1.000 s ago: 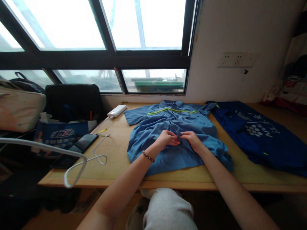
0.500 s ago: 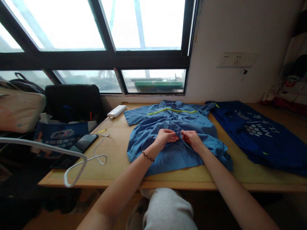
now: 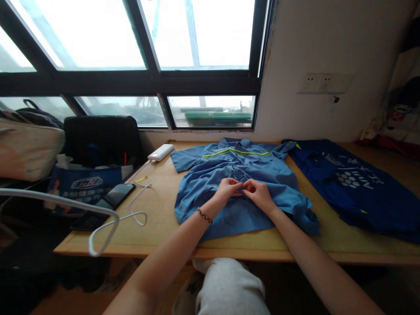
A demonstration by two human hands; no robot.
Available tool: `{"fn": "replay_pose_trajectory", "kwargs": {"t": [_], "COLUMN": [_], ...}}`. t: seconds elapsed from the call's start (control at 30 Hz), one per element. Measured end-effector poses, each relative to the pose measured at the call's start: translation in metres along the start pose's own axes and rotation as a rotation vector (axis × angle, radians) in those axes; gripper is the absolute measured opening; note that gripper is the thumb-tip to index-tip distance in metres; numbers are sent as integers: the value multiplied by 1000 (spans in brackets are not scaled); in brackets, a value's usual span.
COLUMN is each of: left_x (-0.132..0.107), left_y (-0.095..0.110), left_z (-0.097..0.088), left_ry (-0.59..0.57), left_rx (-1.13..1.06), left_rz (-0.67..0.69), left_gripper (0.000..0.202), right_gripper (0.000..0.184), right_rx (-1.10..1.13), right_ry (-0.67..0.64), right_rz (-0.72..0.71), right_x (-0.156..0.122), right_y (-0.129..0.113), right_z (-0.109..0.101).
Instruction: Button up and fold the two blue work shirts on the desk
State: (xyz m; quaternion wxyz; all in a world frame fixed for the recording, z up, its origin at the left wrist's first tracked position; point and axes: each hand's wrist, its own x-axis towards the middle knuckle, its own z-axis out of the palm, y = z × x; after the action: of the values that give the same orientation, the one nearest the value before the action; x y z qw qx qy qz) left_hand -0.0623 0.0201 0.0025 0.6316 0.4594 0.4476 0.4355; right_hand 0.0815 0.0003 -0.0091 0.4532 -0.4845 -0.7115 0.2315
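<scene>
A blue short-sleeved shirt [image 3: 210,183] with a yellow stripe across the chest lies front up on the wooden table, its collar toward the window and its body rumpled. At the front placket, my left hand [image 3: 227,191] pinches the shirt's edge between thumb and fingers. My right hand [image 3: 258,193] is closed on the opposite edge, its fingertips touching those of the left. Whatever button sits between the fingertips is too small and covered to make out. A beaded bracelet [image 3: 204,215] circles my left wrist.
Right of the shirt lies a dark blue garment [image 3: 348,183] with white print. A white power bank [image 3: 160,152] with a white cable [image 3: 138,210] and a phone [image 3: 120,195] are on the left. The table's front edge [image 3: 138,251] runs before my knees.
My right hand has moved slightly left, so that its fingertips now meet those of my left hand at the placket. The shirt stays in place.
</scene>
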Motion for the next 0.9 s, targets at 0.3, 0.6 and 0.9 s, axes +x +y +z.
{"fn": "replay_pose_trajectory", "kwargs": {"t": [0.3,0.6,0.9], "left_x": [6,5,2], "left_y": [-10,-6,-2], "left_z": [-3,-2,4], "left_ry": [73,50,134], "left_rx": [-198,-297,-366], "left_rz": [-53,2,-36], "left_gripper": [26,24,15], "right_gripper": [18,28,35], "right_rx": [63,80,156], "right_ry": [-21,110,26], "right_rz": [-11,-69,-57], "right_x": [0,1,2], "right_y": [-5,-5,-3], "right_z": [0,1,0]}}
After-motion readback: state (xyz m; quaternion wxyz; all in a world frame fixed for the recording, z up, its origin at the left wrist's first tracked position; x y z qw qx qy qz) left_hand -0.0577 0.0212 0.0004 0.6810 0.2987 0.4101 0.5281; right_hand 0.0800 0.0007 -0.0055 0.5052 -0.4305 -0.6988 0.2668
